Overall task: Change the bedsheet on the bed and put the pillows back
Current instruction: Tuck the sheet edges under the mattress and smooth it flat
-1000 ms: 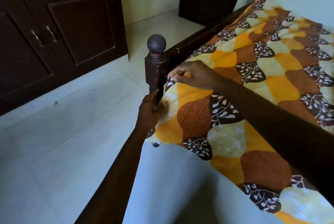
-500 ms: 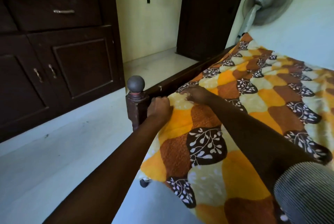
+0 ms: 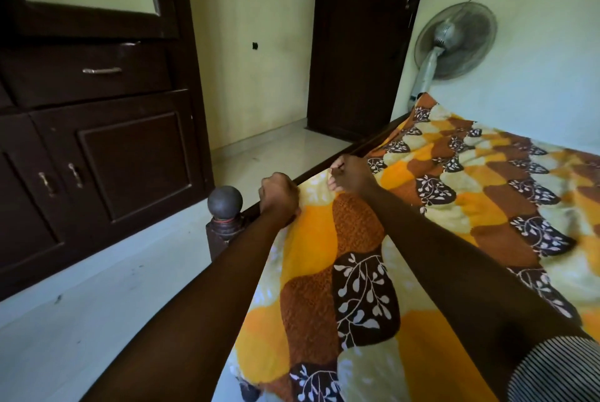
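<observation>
**Both hands bunched on the sheet's edge at the corner post**

The bedsheet (image 3: 357,271) is a thick, nubbly cloth printed in overlapping scale shapes: orange, rust brown, pale yellow, and dark brown patches with white leaf sprigs. It lies spread across the bed, smooth under the forearms and rumpled into soft folds farther to the right of the fingers. Its near edge hangs down over the side.

The left hand (image 3: 279,195) is closed into a tight fist, knuckles up, gripping the sheet's border where it meets the dark wooden bed rail (image 3: 370,147). Just to the left of those knuckles stands the bedpost (image 3: 224,233), square and turned, topped by a dull grey ball knob (image 3: 225,203).

The right hand (image 3: 352,174) sits near the left, a little farther along the rail. Its fingers are curled under and its thumb is tucked in, pinching the same border against the rail's top. Both forearms reach out nearly straight, and a finely striped sleeve (image 3: 558,369) shows on the right upper arm.

Beyond the fingertips are a pale glossy tiled floor (image 3: 81,320) and a dark panelled cabinet (image 3: 130,158) with metal bar handles. A dark door (image 3: 360,44) stands past it, and a grey caged pedestal fan (image 3: 454,41) stands against the wall.
</observation>
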A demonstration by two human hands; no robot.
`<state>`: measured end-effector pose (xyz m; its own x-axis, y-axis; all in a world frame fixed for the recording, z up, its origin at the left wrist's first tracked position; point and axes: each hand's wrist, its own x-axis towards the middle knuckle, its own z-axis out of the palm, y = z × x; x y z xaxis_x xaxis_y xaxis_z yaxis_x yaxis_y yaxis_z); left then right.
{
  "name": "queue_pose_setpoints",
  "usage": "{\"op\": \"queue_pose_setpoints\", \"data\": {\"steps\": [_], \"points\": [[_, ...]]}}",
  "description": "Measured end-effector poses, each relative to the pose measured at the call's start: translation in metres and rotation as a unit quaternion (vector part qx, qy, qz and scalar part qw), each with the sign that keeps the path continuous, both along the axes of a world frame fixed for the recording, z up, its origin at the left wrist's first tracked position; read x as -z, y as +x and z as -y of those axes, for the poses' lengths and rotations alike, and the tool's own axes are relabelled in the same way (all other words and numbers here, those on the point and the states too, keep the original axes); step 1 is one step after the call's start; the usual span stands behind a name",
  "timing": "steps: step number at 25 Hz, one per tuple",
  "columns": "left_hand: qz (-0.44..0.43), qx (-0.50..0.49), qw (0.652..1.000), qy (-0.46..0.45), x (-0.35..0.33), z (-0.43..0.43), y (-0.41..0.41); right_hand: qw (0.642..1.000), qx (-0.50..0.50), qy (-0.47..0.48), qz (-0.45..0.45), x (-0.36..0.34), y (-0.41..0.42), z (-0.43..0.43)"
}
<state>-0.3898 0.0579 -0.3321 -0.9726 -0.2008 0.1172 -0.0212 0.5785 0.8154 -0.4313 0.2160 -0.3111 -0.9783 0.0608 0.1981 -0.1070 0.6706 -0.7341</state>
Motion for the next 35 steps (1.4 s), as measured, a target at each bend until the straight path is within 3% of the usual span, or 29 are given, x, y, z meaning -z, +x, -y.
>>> {"op": "queue_pose_setpoints", "data": {"steps": [4, 7, 10, 13, 15, 18, 20, 23, 26, 28, 30, 32, 35], "points": [[-0.036, 0.006, 0.999, -0.023, -0.010, -0.015, -0.009, 0.996, 0.041, 0.013, -0.074, 0.001, -0.009, -0.006], [0.006, 0.081, 0.991, -0.104, -0.005, -0.022, 0.000, 0.995, -0.022, 0.093, -0.010, 0.010, 0.001, -0.017], [-0.033, 0.132, 0.957, -0.255, 0.004, -0.025, 0.015, 0.985, -0.034, 0.167, -0.024, 0.018, 0.015, -0.045], [-0.089, 0.239, 0.923, -0.288, 0.010, -0.048, 0.035, 0.991, 0.041, 0.124, -0.007, 0.023, 0.023, -0.094], [-0.036, 0.312, 0.894, -0.319, 0.027, -0.070, 0.046, 0.987, 0.101, 0.121, 0.023, 0.026, 0.018, -0.119], [0.009, 0.307, 0.858, -0.412, 0.060, -0.083, 0.055, 0.983, 0.111, 0.141, 0.036, 0.028, -0.006, -0.132], [-0.017, 0.289, 0.860, -0.420, 0.069, -0.082, 0.055, 0.985, 0.062, 0.144, 0.073, 0.031, -0.025, -0.131], [-0.041, 0.274, 0.867, -0.415, 0.072, -0.082, 0.053, 0.956, -0.020, 0.266, 0.122, 0.044, -0.048, -0.128], [-0.049, 0.269, 0.866, -0.419, 0.073, -0.083, 0.053, 0.947, -0.020, 0.315, 0.062, 0.048, -0.063, -0.131], [-0.059, 0.269, 0.868, -0.413, 0.072, -0.083, 0.053, 0.965, -0.014, 0.255, 0.058, 0.040, -0.067, -0.138], [-0.065, 0.266, 0.871, -0.408, 0.072, -0.082, 0.052, 0.968, -0.103, 0.190, 0.127, 0.031, -0.063, -0.152], [-0.067, 0.264, 0.873, -0.405, 0.073, -0.082, 0.052, 0.946, -0.160, 0.224, 0.171, 0.030, -0.059, -0.170], [-0.070, 0.263, 0.874, -0.404, 0.074, -0.083, 0.051, 0.950, -0.141, 0.252, 0.118, 0.033, -0.052, -0.188]]}}
